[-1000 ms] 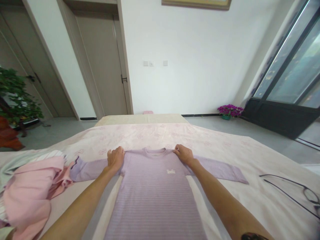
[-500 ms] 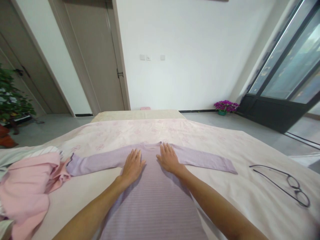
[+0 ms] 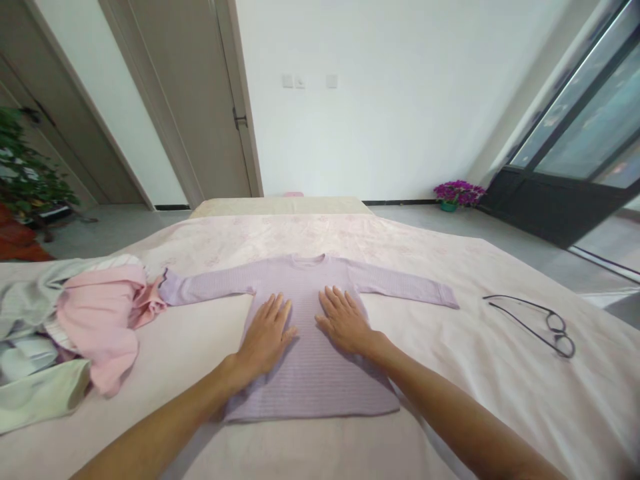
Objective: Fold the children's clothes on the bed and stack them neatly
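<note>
Left hand (image 3: 265, 335), right hand (image 3: 346, 323) moved lower, splayed flat, ungripping, on striped lilac shirt (image 3: 311, 373).

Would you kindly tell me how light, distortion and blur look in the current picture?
Head view: soft light, a grey shadow beside the right forearm; head view, edges: the glass door leans with apparent wide-angle distortion, the plant looks soft; head view, centre: the lilac shirt shows clear stripes.

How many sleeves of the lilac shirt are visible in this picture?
2. The left sleeve stretches out to the left, its cuff next to the pink cloth. The right sleeve stretches out to the right, towards the glasses. Neither seems hidden.
</note>
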Demonstrator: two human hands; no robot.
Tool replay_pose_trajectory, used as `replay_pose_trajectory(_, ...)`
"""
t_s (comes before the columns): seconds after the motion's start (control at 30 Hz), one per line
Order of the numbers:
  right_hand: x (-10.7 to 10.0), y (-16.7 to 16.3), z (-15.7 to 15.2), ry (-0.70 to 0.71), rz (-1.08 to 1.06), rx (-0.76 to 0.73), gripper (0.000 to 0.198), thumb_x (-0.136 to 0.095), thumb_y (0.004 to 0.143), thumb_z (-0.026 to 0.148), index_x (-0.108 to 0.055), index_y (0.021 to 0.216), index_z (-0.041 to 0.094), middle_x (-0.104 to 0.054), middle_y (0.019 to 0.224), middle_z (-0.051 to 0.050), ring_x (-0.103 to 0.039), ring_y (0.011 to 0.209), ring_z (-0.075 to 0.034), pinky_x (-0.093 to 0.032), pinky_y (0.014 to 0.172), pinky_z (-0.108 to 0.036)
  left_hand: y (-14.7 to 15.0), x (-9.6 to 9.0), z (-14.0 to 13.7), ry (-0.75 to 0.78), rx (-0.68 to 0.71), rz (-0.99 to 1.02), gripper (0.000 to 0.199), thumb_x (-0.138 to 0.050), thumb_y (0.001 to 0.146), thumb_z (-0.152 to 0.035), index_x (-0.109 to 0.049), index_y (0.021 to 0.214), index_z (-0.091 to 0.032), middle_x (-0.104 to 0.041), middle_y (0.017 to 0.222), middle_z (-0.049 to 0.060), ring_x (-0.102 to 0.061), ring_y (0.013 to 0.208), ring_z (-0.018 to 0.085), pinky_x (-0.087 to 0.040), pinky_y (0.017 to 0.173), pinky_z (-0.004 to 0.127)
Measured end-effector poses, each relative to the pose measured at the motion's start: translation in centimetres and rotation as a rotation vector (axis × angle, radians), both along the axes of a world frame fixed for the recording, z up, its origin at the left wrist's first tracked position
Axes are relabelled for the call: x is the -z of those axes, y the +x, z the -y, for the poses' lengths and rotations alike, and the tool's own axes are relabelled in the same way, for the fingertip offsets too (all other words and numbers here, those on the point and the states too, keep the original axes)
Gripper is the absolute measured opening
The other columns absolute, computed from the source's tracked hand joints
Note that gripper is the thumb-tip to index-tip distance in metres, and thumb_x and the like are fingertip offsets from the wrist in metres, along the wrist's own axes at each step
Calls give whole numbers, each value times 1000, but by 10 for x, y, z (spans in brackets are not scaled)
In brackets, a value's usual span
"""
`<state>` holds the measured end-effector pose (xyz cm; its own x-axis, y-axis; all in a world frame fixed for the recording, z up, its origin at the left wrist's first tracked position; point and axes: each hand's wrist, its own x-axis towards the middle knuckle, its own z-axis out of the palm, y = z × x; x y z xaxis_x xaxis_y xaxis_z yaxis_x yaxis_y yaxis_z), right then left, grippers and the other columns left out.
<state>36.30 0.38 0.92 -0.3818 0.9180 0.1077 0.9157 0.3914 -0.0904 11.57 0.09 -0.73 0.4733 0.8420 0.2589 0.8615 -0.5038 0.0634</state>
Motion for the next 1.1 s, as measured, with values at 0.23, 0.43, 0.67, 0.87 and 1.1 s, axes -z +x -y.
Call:
replay_pose_trajectory(0.23, -1, 19, 62, -81, -44, -179, 65, -35, 100, 53, -22, 156, 23, -16, 163, -10, -11, 150, -29, -10, 121, -52, -37, 9, 63, 34, 176, -85, 65, -42, 97, -54, -28, 154, -26, -26, 161, 9, -26, 146, 29, -28, 117, 49)
replay_pose_trajectory(0.43, -22, 39, 89, -183, -109, -388, 68, -37, 99, 57, -18, 157, 28, -13, 163, -6, -7, 150, -27, -5, 122, -53, -61, 2, 87, 69, 247, -133, 65, -45, 98, -44, -20, 156, -30, -20, 163, 6, -25, 146, 28, -25, 118, 47)
replay_pose_trajectory(0.67, -49, 42, 99, -342, -164, -582, 69, -39, 98, 57, -20, 156, 26, -16, 162, -10, -14, 149, -29, -5, 121, -55, -74, 0, 100, 61, 327, -191, 73, -53, 93, -49, -19, 156, -34, -21, 163, 5, -23, 147, 31, -25, 117, 51)
replay_pose_trajectory(0.87, -46, 35, 81, -260, -175, -447, 65, -32, 100, 55, -21, 156, 23, -19, 162, -11, -12, 150, -25, -6, 122, -52, -59, -11, 98, 0, 472, -109, 73, -49, 94, -55, -19, 156, -32, -24, 162, 4, -25, 147, 29, -23, 119, 49)
replay_pose_trajectory(1.1, -40, 27, 77, -289, -165, -545, 66, -37, 99, 55, -22, 156, 24, -24, 161, -11, -17, 149, -26, -8, 121, -53, -59, -27, 98, -175, 580, -15, 73, -51, 92, -57, -26, 154, -31, -30, 159, 6, -33, 144, 27, -30, 118, 45)
